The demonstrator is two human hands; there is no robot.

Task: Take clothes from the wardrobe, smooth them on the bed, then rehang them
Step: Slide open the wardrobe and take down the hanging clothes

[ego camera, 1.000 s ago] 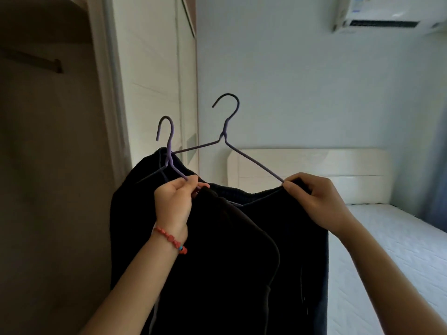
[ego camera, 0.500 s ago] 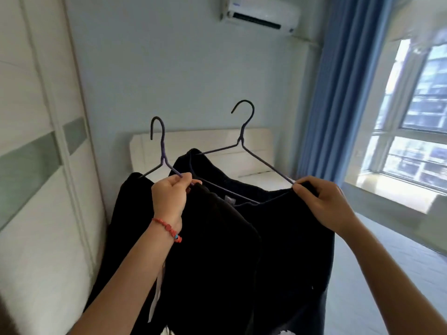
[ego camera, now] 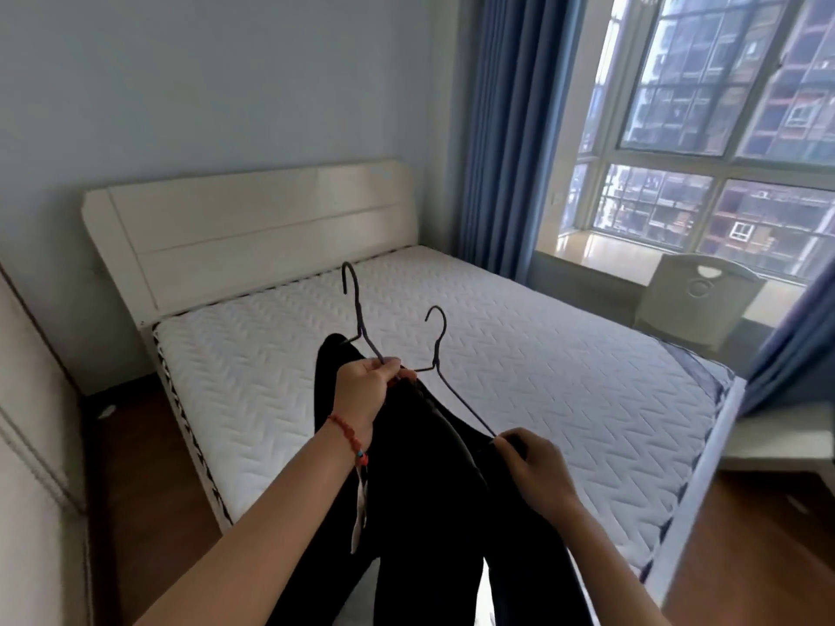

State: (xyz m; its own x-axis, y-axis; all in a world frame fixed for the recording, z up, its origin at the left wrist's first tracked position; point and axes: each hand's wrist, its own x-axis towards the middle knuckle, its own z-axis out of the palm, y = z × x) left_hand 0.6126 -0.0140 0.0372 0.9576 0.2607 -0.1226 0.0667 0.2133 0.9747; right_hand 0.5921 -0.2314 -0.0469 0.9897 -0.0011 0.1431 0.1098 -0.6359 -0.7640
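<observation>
Dark clothes hang low in the centre of the frame on two hangers, one pinched in the left hand, the other gripped at its end by the right hand. Behind them the bed fills the middle. Carrying step, I'd say; next they need lowering flat onto the mattress and slipping off the hangers.

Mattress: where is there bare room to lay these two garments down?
The whole mattress shows bare, from the headboard to the curtain side. Only the near edge is crowded: both hangers and the black clothes hang there from the left hand and right hand.
</observation>
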